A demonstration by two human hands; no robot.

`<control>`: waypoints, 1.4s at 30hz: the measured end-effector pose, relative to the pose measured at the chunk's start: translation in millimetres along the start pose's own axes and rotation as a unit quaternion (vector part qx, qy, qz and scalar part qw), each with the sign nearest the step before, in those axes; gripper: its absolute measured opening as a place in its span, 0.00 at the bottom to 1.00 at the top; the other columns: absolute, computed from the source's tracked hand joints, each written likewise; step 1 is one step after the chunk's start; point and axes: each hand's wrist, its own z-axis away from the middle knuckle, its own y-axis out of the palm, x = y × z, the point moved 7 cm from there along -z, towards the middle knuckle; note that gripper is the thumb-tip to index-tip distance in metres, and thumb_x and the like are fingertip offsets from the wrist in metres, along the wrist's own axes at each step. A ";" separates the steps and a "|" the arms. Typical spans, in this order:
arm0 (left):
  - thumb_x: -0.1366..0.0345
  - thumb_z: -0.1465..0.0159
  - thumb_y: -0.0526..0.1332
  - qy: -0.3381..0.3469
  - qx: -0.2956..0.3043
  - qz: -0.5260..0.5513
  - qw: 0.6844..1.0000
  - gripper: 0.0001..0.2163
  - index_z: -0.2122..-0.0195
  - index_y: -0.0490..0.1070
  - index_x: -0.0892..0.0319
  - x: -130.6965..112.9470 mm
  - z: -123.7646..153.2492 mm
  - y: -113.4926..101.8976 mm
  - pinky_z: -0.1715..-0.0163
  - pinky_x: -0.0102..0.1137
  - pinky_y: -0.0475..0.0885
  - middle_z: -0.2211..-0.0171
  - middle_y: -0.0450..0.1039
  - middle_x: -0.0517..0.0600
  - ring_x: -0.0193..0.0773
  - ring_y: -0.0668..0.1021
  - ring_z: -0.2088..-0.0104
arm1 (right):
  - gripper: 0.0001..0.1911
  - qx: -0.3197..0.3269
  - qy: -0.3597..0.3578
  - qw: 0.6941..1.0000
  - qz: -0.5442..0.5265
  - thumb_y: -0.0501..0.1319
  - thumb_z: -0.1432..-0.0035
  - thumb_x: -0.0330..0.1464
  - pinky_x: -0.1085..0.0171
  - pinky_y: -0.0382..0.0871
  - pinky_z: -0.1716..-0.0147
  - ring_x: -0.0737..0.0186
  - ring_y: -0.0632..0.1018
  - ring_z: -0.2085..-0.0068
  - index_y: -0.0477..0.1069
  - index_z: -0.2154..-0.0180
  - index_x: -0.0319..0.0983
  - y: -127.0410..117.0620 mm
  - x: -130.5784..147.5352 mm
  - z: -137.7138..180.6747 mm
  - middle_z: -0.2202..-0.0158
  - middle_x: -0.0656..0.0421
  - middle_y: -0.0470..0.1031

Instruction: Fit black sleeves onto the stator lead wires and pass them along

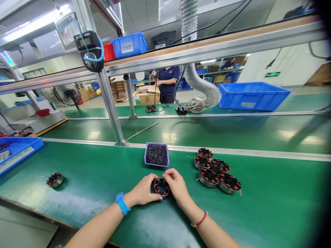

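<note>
My left hand (145, 190) is closed around the left side of a motor stator (162, 195), a ring with copper windings and a dark middle, on the green bench. At its upper right edge, the thumb and forefinger of my right hand (177, 184) are pinched together. Whatever lies between those fingertips is too small to name. Just behind the stator stands a purple bin (156, 165) full of short, thin black pieces (156, 154). Several more wound stators (208, 176) sit grouped on the right, with short wire ends sticking out. Another single stator (54, 180) lies far left.
A blue tray (23, 160) stands at the left bench edge. Behind the bench run a metal rail (227, 151) and an upright post (111, 103). Farther back are a blue crate (254, 98), a flexible duct (201, 86) and a person (168, 82).
</note>
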 end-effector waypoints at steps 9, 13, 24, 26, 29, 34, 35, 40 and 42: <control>0.65 0.51 0.66 0.010 -0.092 0.177 0.980 0.31 0.47 0.56 0.61 1.2 11.6 -2.0 0.49 0.38 0.65 0.52 0.67 0.55 0.43 0.71 0.52 | 0.21 -0.002 0.070 0.980 -0.187 0.68 0.60 0.38 0.67 0.61 0.75 0.68 0.67 0.75 0.69 0.62 0.39 -3.9 9.9 1.5 0.74 0.62 0.69; 0.62 0.47 0.64 0.042 -0.114 0.223 0.967 0.24 0.51 0.61 0.61 -1.7 15.7 -13.4 0.50 0.37 0.67 0.54 0.69 0.54 0.42 0.72 0.54 | 0.21 0.019 0.125 0.968 -0.219 0.71 0.64 0.39 0.67 0.64 0.72 0.68 0.71 0.72 0.70 0.67 0.37 -4.6 12.2 8.1 0.72 0.59 0.73; 0.61 0.46 0.64 0.036 -0.134 0.185 0.973 0.23 0.51 0.62 0.61 3.9 13.0 -24.3 0.50 0.39 0.68 0.54 0.69 0.55 0.43 0.73 0.55 | 0.15 0.026 0.147 0.964 -0.218 0.71 0.59 0.39 0.68 0.68 0.71 0.69 0.73 0.71 0.72 0.70 0.38 -10.2 11.3 13.1 0.71 0.60 0.73; 0.62 0.47 0.65 0.029 -0.140 0.184 0.973 0.24 0.50 0.61 0.61 6.6 13.4 -24.4 0.50 0.39 0.68 0.54 0.69 0.55 0.43 0.73 0.54 | 0.15 0.030 0.136 0.969 -0.204 0.71 0.59 0.39 0.68 0.68 0.71 0.68 0.73 0.71 0.72 0.71 0.38 -12.1 13.7 13.4 0.71 0.60 0.74; 0.62 0.47 0.65 0.017 -0.142 0.188 0.972 0.25 0.49 0.61 0.61 10.3 13.0 -23.7 0.50 0.40 0.68 0.54 0.69 0.55 0.43 0.73 0.54 | 0.15 0.033 0.126 0.973 -0.190 0.71 0.59 0.40 0.67 0.69 0.70 0.67 0.73 0.71 0.72 0.71 0.38 -11.9 16.1 15.0 0.72 0.60 0.74; 0.61 0.47 0.65 0.008 -0.145 0.188 0.971 0.25 0.50 0.61 0.62 10.3 11.4 -24.0 0.52 0.38 0.69 0.54 0.68 0.56 0.42 0.73 0.55 | 0.16 0.005 0.105 0.975 -0.193 0.70 0.58 0.41 0.67 0.70 0.69 0.67 0.74 0.70 0.72 0.70 0.38 -14.9 17.1 14.8 0.70 0.59 0.74; 0.61 0.47 0.65 0.009 -0.145 0.186 0.972 0.24 0.50 0.61 0.62 10.0 11.3 -24.3 0.52 0.38 0.69 0.53 0.68 0.56 0.42 0.73 0.55 | 0.16 0.004 0.103 0.976 -0.194 0.70 0.58 0.41 0.66 0.70 0.69 0.67 0.74 0.69 0.72 0.70 0.38 -15.1 16.8 14.6 0.69 0.59 0.74; 0.61 0.46 0.65 0.010 -0.139 0.188 0.972 0.25 0.49 0.60 0.61 11.8 10.8 -23.5 0.51 0.37 0.69 0.52 0.68 0.56 0.42 0.73 0.54 | 0.16 0.009 0.102 0.976 -0.190 0.70 0.57 0.40 0.66 0.70 0.69 0.67 0.74 0.70 0.71 0.70 0.37 -13.8 15.8 14.4 0.71 0.59 0.74; 0.61 0.46 0.65 0.009 -0.139 0.194 0.971 0.25 0.49 0.60 0.61 13.0 10.5 -23.2 0.52 0.36 0.69 0.53 0.68 0.56 0.41 0.73 0.54 | 0.16 0.005 0.099 0.976 -0.193 0.70 0.58 0.40 0.66 0.70 0.69 0.67 0.74 0.69 0.72 0.69 0.37 -13.8 16.5 14.3 0.71 0.59 0.74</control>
